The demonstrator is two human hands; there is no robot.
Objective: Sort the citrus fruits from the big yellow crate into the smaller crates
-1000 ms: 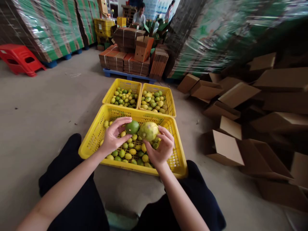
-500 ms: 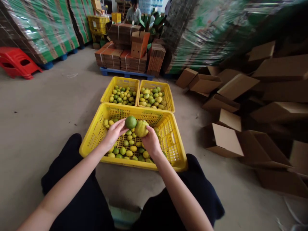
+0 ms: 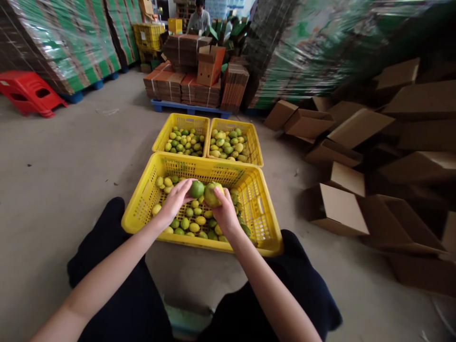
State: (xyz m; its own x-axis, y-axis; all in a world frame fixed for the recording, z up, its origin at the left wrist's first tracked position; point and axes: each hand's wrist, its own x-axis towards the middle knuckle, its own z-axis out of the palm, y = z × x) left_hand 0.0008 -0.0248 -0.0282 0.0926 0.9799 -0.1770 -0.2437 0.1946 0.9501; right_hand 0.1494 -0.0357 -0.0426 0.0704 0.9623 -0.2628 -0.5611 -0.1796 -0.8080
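Observation:
Over the near yellow crate (image 3: 261, 216), my left hand (image 3: 177, 199) grips a round green lemon (image 3: 196, 189) between thumb and fingers. Close beside it, my right hand (image 3: 225, 209) is closed on a larger yellow-green lemon (image 3: 213, 194), thumb across its top. Below both hands, loose green and yellow lemons (image 3: 200, 221) lie spread over the crate's bottom; my hands and forearms hide some of them. Behind stand two more yellow crates, the left one (image 3: 160, 137) and the right one (image 3: 257, 147), each with many lemons inside.
Open cardboard boxes (image 3: 342, 204) are heaped on the right. Bundled flat cartons (image 3: 201, 90) sit on a blue pallet (image 3: 190, 108) ahead. A red stool (image 3: 32, 92) stands at the left near wrapped stacks (image 3: 67, 42). A person (image 3: 199, 19) is in the background.
Both hands have lowered slightly with their lemons. My right thumb has shifted over the yellow-green lemon, which looks turned. The whole view has moved a little to the left.

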